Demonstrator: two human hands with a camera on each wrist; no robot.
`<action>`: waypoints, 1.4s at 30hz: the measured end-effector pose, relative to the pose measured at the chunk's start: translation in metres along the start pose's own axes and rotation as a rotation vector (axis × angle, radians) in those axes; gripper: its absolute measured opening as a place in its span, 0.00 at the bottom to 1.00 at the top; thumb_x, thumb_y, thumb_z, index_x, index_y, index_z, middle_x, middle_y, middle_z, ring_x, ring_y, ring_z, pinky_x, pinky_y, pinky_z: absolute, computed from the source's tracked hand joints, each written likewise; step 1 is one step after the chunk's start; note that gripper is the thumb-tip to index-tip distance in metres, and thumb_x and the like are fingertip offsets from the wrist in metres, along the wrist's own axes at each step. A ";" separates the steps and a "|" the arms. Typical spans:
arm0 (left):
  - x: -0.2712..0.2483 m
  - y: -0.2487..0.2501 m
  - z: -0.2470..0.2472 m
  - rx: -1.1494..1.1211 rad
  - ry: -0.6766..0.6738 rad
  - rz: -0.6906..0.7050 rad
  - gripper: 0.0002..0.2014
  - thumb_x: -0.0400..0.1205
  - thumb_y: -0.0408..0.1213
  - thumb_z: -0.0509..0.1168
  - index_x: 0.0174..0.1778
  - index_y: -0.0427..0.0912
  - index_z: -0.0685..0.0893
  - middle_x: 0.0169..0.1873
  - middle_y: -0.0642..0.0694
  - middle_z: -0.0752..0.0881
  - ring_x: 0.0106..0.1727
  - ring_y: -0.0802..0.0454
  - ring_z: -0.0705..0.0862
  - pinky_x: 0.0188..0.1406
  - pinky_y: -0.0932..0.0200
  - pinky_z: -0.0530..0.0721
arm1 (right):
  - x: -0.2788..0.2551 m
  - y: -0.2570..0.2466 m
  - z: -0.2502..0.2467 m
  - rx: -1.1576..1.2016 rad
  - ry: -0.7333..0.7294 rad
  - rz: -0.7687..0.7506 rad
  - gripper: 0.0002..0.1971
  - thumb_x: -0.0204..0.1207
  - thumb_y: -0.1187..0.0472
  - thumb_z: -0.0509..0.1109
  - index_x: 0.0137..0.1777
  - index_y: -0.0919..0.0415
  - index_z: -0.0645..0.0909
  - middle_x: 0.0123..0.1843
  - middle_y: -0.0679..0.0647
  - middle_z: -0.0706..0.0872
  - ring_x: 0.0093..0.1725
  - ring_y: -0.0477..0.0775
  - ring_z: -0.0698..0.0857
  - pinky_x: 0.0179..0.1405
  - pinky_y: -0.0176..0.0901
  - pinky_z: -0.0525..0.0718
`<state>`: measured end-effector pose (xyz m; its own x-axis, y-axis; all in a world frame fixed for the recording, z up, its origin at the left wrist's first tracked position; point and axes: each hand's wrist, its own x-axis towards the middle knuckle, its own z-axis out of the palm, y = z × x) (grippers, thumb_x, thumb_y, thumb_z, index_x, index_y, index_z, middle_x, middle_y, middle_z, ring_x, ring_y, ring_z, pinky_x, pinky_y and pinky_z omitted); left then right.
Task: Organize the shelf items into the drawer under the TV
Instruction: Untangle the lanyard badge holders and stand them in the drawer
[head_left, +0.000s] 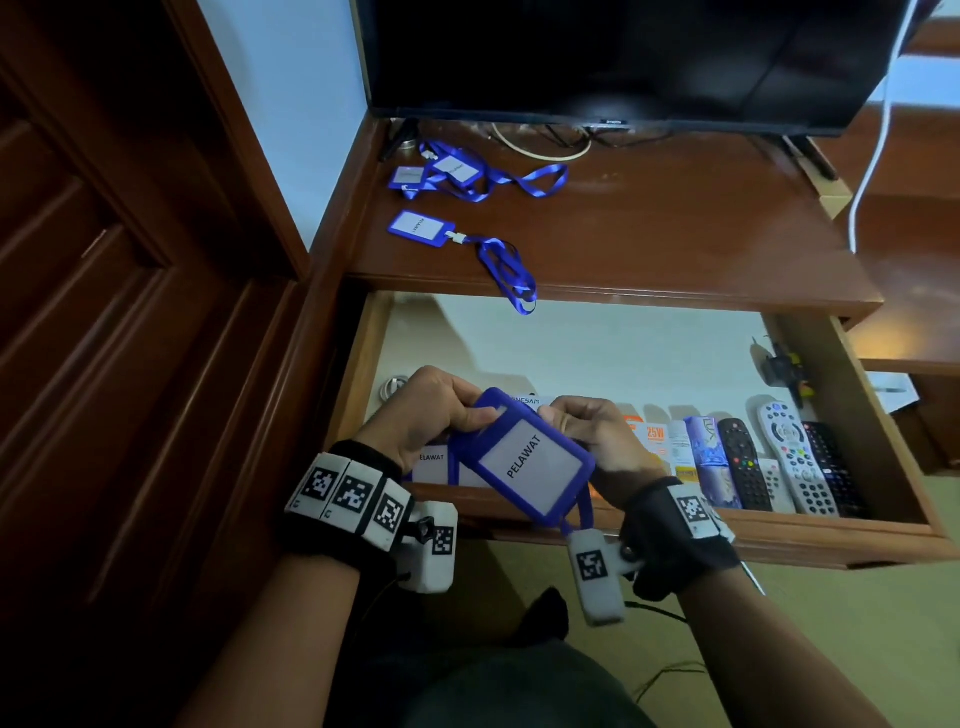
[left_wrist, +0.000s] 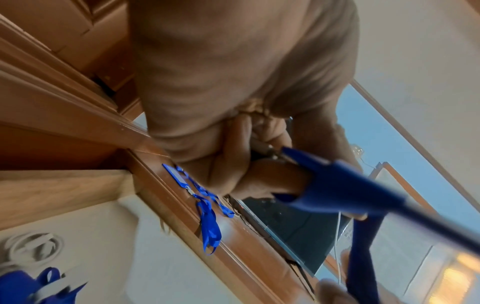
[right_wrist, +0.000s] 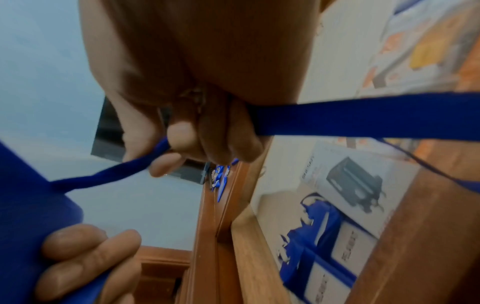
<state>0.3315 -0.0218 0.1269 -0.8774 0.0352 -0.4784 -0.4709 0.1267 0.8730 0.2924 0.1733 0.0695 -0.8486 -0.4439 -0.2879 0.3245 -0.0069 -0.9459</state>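
Both hands hold one blue badge holder (head_left: 524, 457) over the front edge of the open drawer (head_left: 613, 358). My left hand (head_left: 436, 410) pinches its upper left corner, thumb on the front face and fingers curled behind. My right hand (head_left: 597, 441) grips the upper right edge; in the right wrist view its fingers (right_wrist: 179, 139) curl round the blue lanyard strap (right_wrist: 363, 117), which runs taut across the frame. The card inside the holder reads "PELAWAT" and is tilted, lower end toward me.

Directly under the held badge, a second badge holder (head_left: 431, 465) with the same word lies flat at the drawer's front left. To the right along the front wall: small boxes (head_left: 655, 441), then three remote controls (head_left: 795, 462) side by side. A coiled white cable (head_left: 392, 387) lies in the back left corner.

On the shelf (head_left: 649, 228) above the drawer, one badge with lanyard (head_left: 423, 228) lies near the front edge, its strap hanging just over the lip. Further back, a tangle of badges and lanyards (head_left: 457, 174) lies near the TV (head_left: 623, 57).
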 end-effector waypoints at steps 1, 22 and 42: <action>-0.001 0.000 -0.001 -0.033 0.005 -0.004 0.06 0.79 0.27 0.67 0.39 0.36 0.88 0.33 0.40 0.91 0.38 0.45 0.90 0.33 0.59 0.85 | 0.000 0.003 0.002 0.063 -0.004 0.000 0.20 0.71 0.51 0.74 0.38 0.72 0.78 0.36 0.68 0.80 0.34 0.60 0.79 0.26 0.37 0.80; 0.011 -0.012 0.000 -0.029 -0.118 0.006 0.06 0.81 0.31 0.65 0.44 0.36 0.88 0.39 0.40 0.91 0.48 0.40 0.89 0.51 0.49 0.85 | 0.012 0.010 -0.026 0.446 -0.163 0.008 0.18 0.60 0.52 0.83 0.27 0.60 0.78 0.24 0.52 0.71 0.20 0.46 0.61 0.27 0.45 0.49; 0.040 -0.010 -0.002 -0.420 0.130 0.149 0.12 0.78 0.38 0.67 0.57 0.40 0.86 0.50 0.34 0.90 0.55 0.31 0.86 0.48 0.47 0.86 | 0.034 0.024 0.011 0.103 -0.118 0.232 0.14 0.83 0.67 0.53 0.35 0.61 0.72 0.24 0.50 0.64 0.23 0.47 0.59 0.25 0.40 0.56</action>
<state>0.3007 -0.0237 0.0986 -0.9299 -0.1058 -0.3522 -0.3111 -0.2839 0.9070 0.2764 0.1481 0.0392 -0.6945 -0.5451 -0.4696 0.5502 0.0182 -0.8348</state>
